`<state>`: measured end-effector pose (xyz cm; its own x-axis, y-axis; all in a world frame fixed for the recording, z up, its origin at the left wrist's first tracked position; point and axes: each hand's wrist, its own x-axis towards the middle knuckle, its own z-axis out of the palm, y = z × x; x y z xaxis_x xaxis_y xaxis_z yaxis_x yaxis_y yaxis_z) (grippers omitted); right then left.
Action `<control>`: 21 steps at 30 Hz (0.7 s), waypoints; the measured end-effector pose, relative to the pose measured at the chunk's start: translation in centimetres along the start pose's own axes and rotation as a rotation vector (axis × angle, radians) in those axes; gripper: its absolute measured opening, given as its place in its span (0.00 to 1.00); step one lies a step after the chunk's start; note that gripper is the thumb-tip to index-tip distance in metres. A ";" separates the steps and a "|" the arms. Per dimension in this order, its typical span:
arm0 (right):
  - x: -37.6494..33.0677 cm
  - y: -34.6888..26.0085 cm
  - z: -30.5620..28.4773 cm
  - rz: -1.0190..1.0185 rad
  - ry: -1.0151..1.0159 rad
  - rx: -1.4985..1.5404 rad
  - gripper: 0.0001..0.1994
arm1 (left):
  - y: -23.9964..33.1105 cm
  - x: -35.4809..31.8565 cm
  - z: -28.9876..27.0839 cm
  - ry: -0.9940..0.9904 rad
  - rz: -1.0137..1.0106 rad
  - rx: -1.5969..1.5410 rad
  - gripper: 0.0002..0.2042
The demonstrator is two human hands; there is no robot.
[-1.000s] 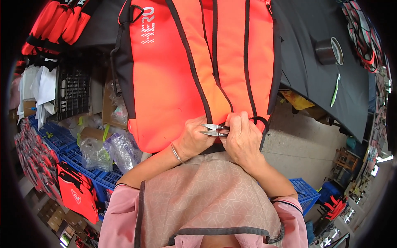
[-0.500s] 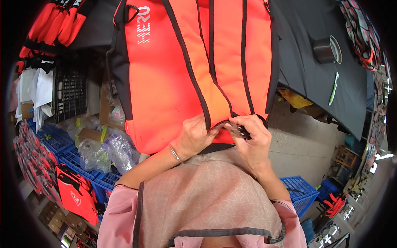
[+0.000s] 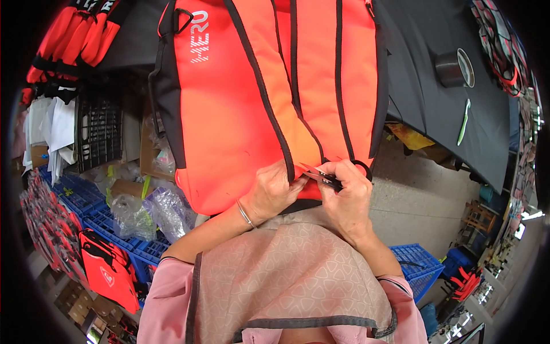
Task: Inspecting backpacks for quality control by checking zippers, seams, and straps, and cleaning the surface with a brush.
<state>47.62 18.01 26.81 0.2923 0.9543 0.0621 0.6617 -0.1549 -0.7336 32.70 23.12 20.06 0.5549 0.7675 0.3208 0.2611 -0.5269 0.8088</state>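
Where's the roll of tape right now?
In the head view the dark roll of tape lies at upper right on the black table, just above a green pen-like tool and right of the orange backpack.

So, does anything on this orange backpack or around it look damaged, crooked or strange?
Nothing stands out. The orange backpack hangs over the edge of the black table with its seams looking whole. The left hand grips its lower edge, and the right hand holds small thread snips at the black piping. The tape roll lies on the table.
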 end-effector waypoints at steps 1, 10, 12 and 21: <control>0.0 -0.1 0.0 0.026 -0.023 -0.001 0.07 | 0.0 -0.1 0.0 -0.011 -0.027 -0.011 0.13; 0.5 1.8 0.6 -0.167 -0.147 -0.143 0.14 | 0.1 0.3 0.3 0.040 -0.015 -0.078 0.11; 0.3 2.5 1.1 -0.168 -0.098 -0.143 0.15 | 0.7 0.5 -0.1 0.026 -0.094 -0.121 0.11; 0.6 3.2 -1.4 0.026 0.008 0.116 0.11 | 0.9 -0.2 -1.3 -0.014 -0.420 -0.403 0.09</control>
<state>50.90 17.70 25.45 0.3139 0.9483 0.0473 0.5696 -0.1483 -0.8084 31.83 22.93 21.39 0.4795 0.8746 -0.0719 0.1415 0.0038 0.9899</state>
